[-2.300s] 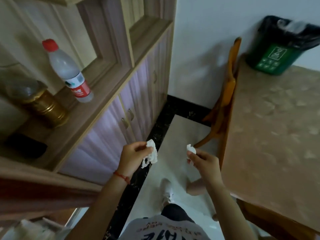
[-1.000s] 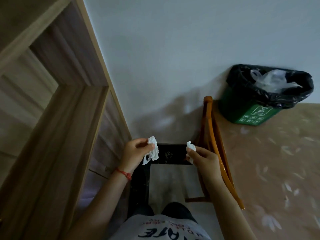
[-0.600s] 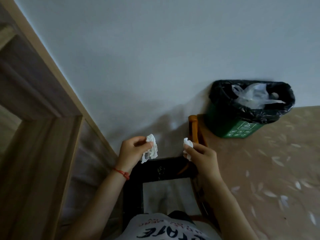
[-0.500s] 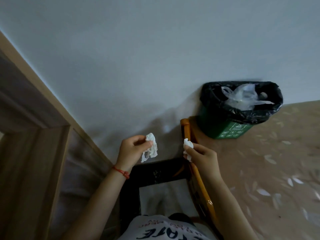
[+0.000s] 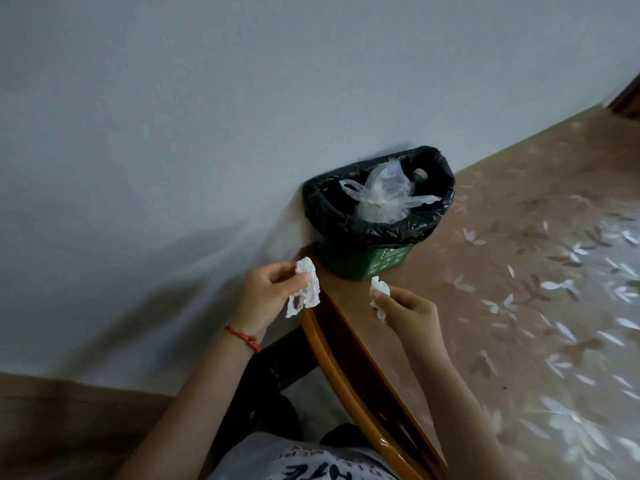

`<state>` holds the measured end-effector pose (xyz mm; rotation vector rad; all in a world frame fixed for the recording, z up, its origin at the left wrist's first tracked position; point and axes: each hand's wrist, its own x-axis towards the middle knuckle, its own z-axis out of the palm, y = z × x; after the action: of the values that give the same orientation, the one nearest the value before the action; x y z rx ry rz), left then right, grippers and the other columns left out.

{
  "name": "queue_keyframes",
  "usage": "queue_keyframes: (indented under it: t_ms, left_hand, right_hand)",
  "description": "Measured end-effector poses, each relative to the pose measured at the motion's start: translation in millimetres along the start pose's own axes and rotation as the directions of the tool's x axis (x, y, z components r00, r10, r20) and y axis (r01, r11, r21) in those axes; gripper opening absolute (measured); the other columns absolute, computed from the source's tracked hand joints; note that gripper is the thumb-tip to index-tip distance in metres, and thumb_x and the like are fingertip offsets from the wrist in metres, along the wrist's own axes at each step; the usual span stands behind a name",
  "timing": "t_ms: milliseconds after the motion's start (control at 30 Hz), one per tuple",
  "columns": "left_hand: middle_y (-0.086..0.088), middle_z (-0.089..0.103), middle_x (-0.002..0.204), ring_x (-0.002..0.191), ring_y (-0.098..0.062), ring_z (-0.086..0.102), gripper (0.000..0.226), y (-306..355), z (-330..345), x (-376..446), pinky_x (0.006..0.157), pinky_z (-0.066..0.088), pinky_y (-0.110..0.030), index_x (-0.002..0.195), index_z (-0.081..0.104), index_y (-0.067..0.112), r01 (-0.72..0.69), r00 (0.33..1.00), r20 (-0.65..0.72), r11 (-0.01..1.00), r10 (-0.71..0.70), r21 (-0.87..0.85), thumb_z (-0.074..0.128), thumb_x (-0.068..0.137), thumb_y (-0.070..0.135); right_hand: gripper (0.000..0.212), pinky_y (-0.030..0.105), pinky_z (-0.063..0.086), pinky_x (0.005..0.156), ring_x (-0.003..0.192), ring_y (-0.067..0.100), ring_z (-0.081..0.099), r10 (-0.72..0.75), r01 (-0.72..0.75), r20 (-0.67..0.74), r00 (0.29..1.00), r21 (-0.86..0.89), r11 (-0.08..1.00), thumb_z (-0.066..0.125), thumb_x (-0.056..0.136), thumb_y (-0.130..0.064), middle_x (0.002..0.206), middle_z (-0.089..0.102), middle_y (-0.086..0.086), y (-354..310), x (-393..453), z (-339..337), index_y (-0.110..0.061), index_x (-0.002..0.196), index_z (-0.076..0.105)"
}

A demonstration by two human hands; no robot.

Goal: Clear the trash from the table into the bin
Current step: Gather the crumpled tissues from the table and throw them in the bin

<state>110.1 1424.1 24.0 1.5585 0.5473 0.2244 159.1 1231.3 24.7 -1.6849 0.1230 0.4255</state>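
Note:
A small green bin (image 5: 370, 261) with a black liner (image 5: 381, 230) stands on the table's far corner against the wall; a clear plastic bag (image 5: 381, 199) lies inside it. My left hand (image 5: 266, 292) pinches a crumpled white tissue (image 5: 306, 287), held in the air just left of the table's edge and below the bin. My right hand (image 5: 405, 310) pinches a smaller white tissue scrap (image 5: 379, 294) over the table, just in front of the bin.
The table (image 5: 519, 306) has a brown, leaf-patterned cover and an orange wooden rim (image 5: 346, 382). A pale wall (image 5: 207, 133) runs behind the bin. Dark floor shows below between the wall and the table.
The view has swung right from the wooden cabinet to the table corner, and the bin now sits close above my hands. Both hands keep the same tissue pieces pinched.

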Motion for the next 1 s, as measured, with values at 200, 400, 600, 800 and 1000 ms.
queue_keyframes:
  t_ms: [200,400,600,800,1000]
  left_hand:
    - [0.015,0.07,0.056,0.056,0.001,0.065,0.022,17.6,11.7,50.1,0.056,0.052,-0.012,0.071,0.068,0.026,-0.014,0.986,0.164,0.999,0.006,0.043,0.068,0.077,0.006]
    - [0.01,0.07,0.061,0.058,0.0,0.066,0.017,30.4,6.5,100.2,0.057,0.052,-0.013,0.076,0.069,0.022,-0.024,0.955,0.295,0.998,0.004,0.065,0.068,0.076,0.006]
    - [0.011,0.07,0.059,0.057,0.001,0.064,0.013,40.2,5.0,130.0,0.055,0.049,-0.012,0.08,0.071,0.019,-0.053,0.924,0.381,0.996,0.02,0.077,0.069,0.076,0.007]
    - [0.012,0.07,0.059,0.058,-0.001,0.064,0.018,61.2,16.2,148.4,0.06,0.051,-0.016,0.073,0.07,0.024,-0.091,0.911,0.408,0.995,0.068,0.038,0.069,0.075,0.007]
    - [0.014,0.069,0.054,0.052,0.002,0.061,0.012,75.5,29.6,156.8,0.054,0.05,-0.011,0.082,0.071,0.011,-0.09,0.911,0.402,0.996,0.089,-0.016,0.068,0.076,0.001]
  right_hand:
    - [0.005,0.021,0.052,0.068,0.072,0.014,0.062,0.021,-0.007,-0.158,0.987,0.09,0.996,0.067,0.082,-0.017,0.076,0.07,0.007,-13.6,16.1,6.1,-0.018,0.08,0.071]
    - [0.012,0.03,0.052,0.073,0.072,0.016,0.062,0.016,0.026,-0.27,0.963,0.151,0.988,0.069,0.081,-0.02,0.073,0.07,0.007,-29.1,35.4,29.4,-0.02,0.07,0.075]
    - [0.008,0.035,0.052,0.08,0.072,0.013,0.066,-0.03,0.095,-0.333,0.942,0.179,0.979,0.069,0.081,-0.019,0.073,0.071,0.004,-50.1,52.0,41.5,-0.019,0.076,0.075]
    - [0.007,0.04,0.053,0.084,0.073,0.018,0.066,-0.081,0.15,-0.345,0.935,0.177,0.973,0.068,0.082,-0.017,0.075,0.071,0.006,-75.9,70.1,38.7,-0.017,0.08,0.074]
    - [0.021,0.051,0.052,0.087,0.074,0.026,0.063,-0.133,0.188,-0.383,0.914,0.11,0.976,0.07,0.081,-0.019,0.067,0.069,0.007,-99.5,92.2,33.5,-0.024,0.061,0.074]
